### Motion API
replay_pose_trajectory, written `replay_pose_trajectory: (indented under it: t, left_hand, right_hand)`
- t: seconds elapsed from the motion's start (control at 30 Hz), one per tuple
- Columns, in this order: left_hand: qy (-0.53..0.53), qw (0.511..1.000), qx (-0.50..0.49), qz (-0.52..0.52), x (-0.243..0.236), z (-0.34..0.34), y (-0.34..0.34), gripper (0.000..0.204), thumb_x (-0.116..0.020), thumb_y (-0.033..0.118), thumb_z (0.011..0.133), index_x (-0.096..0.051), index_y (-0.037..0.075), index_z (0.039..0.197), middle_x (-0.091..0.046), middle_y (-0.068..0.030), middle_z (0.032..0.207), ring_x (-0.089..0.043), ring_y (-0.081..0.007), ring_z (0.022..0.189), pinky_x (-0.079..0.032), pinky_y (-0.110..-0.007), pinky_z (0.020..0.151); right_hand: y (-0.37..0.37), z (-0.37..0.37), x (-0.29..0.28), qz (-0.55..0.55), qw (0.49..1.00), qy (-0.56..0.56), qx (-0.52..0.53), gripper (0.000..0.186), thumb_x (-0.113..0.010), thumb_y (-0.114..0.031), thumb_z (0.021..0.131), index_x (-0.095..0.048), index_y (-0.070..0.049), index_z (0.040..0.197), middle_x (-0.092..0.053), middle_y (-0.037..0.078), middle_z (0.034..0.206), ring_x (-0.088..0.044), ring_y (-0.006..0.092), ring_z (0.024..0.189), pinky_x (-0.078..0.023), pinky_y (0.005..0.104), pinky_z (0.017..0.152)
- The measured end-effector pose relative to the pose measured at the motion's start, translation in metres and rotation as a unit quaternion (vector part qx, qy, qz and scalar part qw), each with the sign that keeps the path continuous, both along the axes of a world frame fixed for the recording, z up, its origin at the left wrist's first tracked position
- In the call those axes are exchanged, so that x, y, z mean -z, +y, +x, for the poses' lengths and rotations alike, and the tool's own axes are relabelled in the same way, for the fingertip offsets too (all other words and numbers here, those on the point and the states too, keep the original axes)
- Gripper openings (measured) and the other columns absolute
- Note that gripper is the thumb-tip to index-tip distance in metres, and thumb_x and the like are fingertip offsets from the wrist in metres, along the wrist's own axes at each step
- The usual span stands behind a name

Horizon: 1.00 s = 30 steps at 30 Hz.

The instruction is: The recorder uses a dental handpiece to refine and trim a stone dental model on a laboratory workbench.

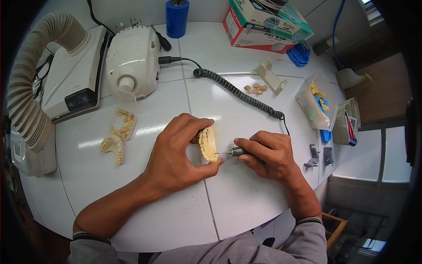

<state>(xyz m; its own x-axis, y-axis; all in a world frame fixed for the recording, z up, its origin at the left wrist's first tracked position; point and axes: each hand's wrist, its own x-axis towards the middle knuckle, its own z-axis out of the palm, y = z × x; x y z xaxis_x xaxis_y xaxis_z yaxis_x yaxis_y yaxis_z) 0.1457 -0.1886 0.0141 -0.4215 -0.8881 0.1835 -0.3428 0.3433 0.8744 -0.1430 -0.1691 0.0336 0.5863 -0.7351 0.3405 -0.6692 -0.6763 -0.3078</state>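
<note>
My left hand [178, 149] grips a yellowish plaster dental model [208, 143] between thumb and fingers, its row of teeth toward the palm and handwriting on its upper part. In my right hand [270, 156] is a rotary handpiece [238, 152], held like a pen and pointing left. The thin metal bit of the handpiece reaches the model's lower right edge, beside my left thumb; whether it touches cannot be made out. A coiled black cord [241, 93] runs behind my right hand toward the white control unit [132, 61].
At the left lie another dental model [112, 147] and a clear tray [134, 115] of tooth pieces. A ribbed hose [20, 94] arches over the far left. Boxes [263, 33] and a blue cylinder [177, 20] stand at the back; a plastic bin [310, 101] and a basket [343, 125] stand right.
</note>
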Motion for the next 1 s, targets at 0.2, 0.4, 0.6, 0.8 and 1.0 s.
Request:
replay_pose_trajectory:
  t: [0.2, 0.4, 0.6, 0.8, 1.0]
  left_hand:
    - [-0.002, 1.000, -0.001, -0.003, 0.0008, 0.0003, 0.0001, 0.075, -0.099, 0.018, 0.074, -0.072, -0.004, 0.141, -0.073, -0.0165, 0.122, -0.076, -0.0268, 0.109, -0.065, -0.037, 0.092]
    - [0.012, 1.000, 0.002, -0.019, 0.0010, -0.0011, -0.0003, 0.068, -0.097, 0.020, 0.078, -0.071, -0.007, 0.135, -0.068, -0.0178, 0.117, -0.074, -0.0292, 0.105, -0.067, -0.038, 0.088]
    - [0.015, 1.000, -0.001, -0.021, 0.0022, -0.0016, 0.0003, 0.069, -0.097, 0.020, 0.079, -0.071, -0.007, 0.137, -0.068, -0.0171, 0.117, -0.073, -0.0287, 0.105, -0.067, -0.038, 0.088]
    - [-0.001, 1.000, -0.002, 0.000, -0.0002, -0.0007, 0.0006, 0.075, -0.099, 0.017, 0.075, -0.072, -0.004, 0.142, -0.072, -0.0172, 0.123, -0.077, -0.0272, 0.110, -0.067, -0.037, 0.095]
    - [0.008, 1.000, -0.001, -0.001, -0.0008, -0.0006, 0.0005, 0.075, -0.099, 0.016, 0.075, -0.072, -0.004, 0.142, -0.072, -0.0172, 0.122, -0.077, -0.0271, 0.109, -0.067, -0.037, 0.094]
  right_hand:
    - [0.0004, 0.0023, -0.0002, -0.001, 1.000, 0.004, 0.007, 0.033, -0.093, -0.031, 0.093, -0.085, -0.014, 0.120, -0.067, -0.001, 0.079, -0.063, 0.0147, 0.061, -0.049, 0.0338, 0.051]
    - [0.0009, 0.0022, 0.0000, 0.002, 1.000, -0.004, 0.001, 0.034, -0.093, -0.031, 0.093, -0.085, -0.014, 0.120, -0.066, -0.001, 0.079, -0.063, 0.0149, 0.061, -0.049, 0.0338, 0.052]
    - [0.0006, 0.0019, -0.0001, 0.000, 1.000, -0.001, 0.000, 0.033, -0.092, -0.032, 0.094, -0.085, -0.014, 0.120, -0.066, -0.001, 0.079, -0.063, 0.0149, 0.060, -0.049, 0.0338, 0.052]
    - [0.0017, 0.0001, -0.0036, 0.022, 1.000, 0.015, -0.005, 0.035, -0.090, -0.032, 0.096, -0.086, -0.010, 0.122, -0.070, 0.003, 0.082, -0.066, 0.0171, 0.063, -0.052, 0.0338, 0.055]
    - [0.0006, 0.0012, 0.0003, 0.007, 1.000, -0.007, -0.002, 0.032, -0.092, -0.031, 0.093, -0.085, -0.014, 0.119, -0.065, -0.001, 0.078, -0.063, 0.0147, 0.060, -0.049, 0.0337, 0.052]
